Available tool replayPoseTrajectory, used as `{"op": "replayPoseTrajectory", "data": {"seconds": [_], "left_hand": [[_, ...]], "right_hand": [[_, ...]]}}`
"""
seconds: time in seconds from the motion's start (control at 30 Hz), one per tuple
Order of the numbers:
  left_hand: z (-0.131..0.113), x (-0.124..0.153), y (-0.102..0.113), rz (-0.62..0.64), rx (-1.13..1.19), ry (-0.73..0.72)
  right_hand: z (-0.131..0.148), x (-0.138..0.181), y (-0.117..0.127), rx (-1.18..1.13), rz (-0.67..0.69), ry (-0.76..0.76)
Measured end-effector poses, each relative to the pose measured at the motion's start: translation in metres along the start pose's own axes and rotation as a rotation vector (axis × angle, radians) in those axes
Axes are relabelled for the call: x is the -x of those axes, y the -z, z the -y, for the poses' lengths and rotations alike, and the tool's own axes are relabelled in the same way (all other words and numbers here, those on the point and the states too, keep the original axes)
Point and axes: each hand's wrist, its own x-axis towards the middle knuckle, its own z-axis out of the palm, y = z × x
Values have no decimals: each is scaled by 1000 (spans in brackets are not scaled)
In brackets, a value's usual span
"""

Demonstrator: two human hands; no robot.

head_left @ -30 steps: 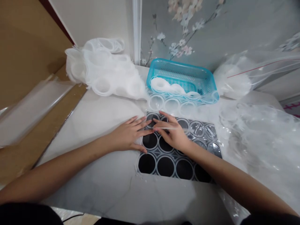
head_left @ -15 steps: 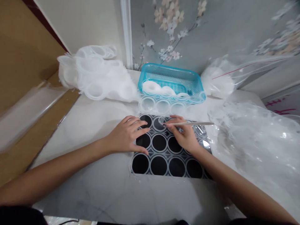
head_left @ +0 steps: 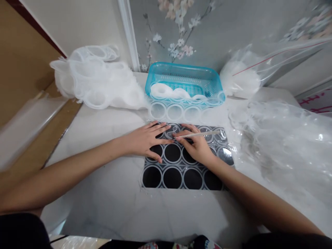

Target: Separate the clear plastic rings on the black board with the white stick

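Note:
A black sheet [head_left: 178,173] printed with rows of white-ringed black circles lies on the white table. My left hand [head_left: 146,140] lies flat on the sheet's upper left corner with its fingers stretched out. My right hand [head_left: 195,147] is closed in a pinch on a thin pale stick [head_left: 201,134]. The stick lies nearly level, with its tip on a circle in the top row, close to my left fingertips. A clear film circle seems partly lifted at that tip.
A blue plastic basket [head_left: 215,84] with white rings inside stands behind the sheet. A white strip of ring holes [head_left: 176,112] lies just in front of it. White punched sheets [head_left: 95,83] are heaped at back left. Clear plastic bags [head_left: 282,138] crowd the right side.
My left hand has flattened and slid right along the top row. My right hand has lowered the stick and shifted its tip left. The camera has tilted slightly.

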Motion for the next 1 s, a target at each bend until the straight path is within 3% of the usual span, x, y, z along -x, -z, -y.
{"op": "replayPoseTrajectory", "data": {"seconds": [0.13,0.2,0.23,0.33,0.37,0.4,0.5,0.57,0.73,1.0], "left_hand": [[2,1,-6,-37,42,-14],[3,2,-7,-48,49,-17],[3,3,-7,-52,50,-14],[1,7,-5,-50,38,3],[-1,8,-4,-59,26,8],[-3,7,-4,-81,9,13],[-12,-3,-1,-188,-66,13],[-18,-16,1,-205,-95,-22],[-20,-44,2,-80,-52,-96],[-15,-43,-1,9,-32,-49]], "right_hand": [[5,1,-2,248,57,199],[3,-9,9,344,12,263],[1,-15,18,383,-86,257],[-7,-27,48,419,-573,90],[-10,-25,55,387,-630,42],[-12,-20,60,334,-606,4],[-17,4,57,102,-215,-50],[-20,19,48,-12,-72,-119],[-23,25,37,-66,-41,-165],[-22,22,39,-83,-58,-145]]}}
